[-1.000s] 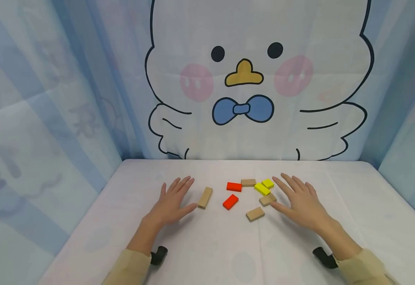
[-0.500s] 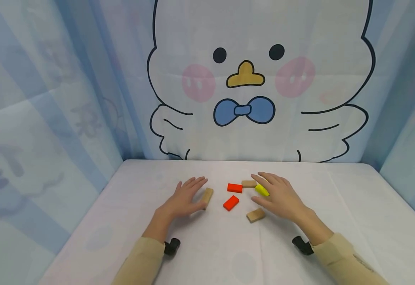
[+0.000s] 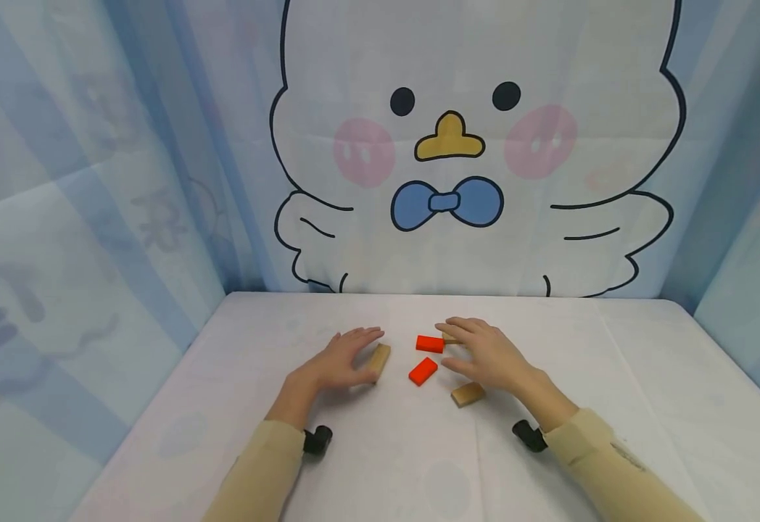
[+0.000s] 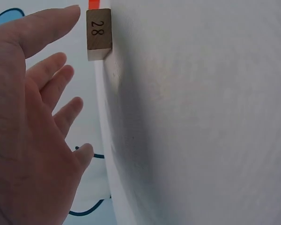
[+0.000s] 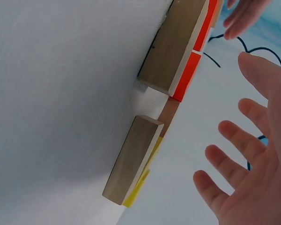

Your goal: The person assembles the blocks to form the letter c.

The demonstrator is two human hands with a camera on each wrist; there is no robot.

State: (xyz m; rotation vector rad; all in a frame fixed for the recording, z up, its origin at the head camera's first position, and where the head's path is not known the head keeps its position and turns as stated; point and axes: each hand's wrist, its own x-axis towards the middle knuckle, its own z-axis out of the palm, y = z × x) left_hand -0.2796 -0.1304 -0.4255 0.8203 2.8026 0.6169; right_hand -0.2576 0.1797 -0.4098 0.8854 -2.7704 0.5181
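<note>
My left hand [image 3: 337, 360] hovers with spread fingers beside a plain wooden block [image 3: 380, 359], its thumb close to the block's near end. The left wrist view shows "28" printed on a wooden block's end [image 4: 98, 30], just past the thumb. Over the right part of the group, my right hand [image 3: 489, 355] hangs with fingers extended, nothing in its grasp. Two red blocks [image 3: 423, 371] lie between the hands. One wooden block [image 3: 468, 394] is in front of the right hand; another [image 3: 449, 338] is partly covered by its fingers. Yellow blocks [image 5: 138, 187], hidden in the head view, show in the right wrist view.
A white cloth-covered table [image 3: 380, 464] carries the blocks. Behind it hangs a curtain [image 3: 445, 254] printed with a cartoon bird, and blue-white curtains [image 3: 93, 217] flank the sides. Black wrist cameras [image 3: 529, 436] sit below both hands.
Both hands have moved inward, the right one farther, leftward across the yellow blocks and a wooden block, which it now hides. The visible blocks stay where they were.
</note>
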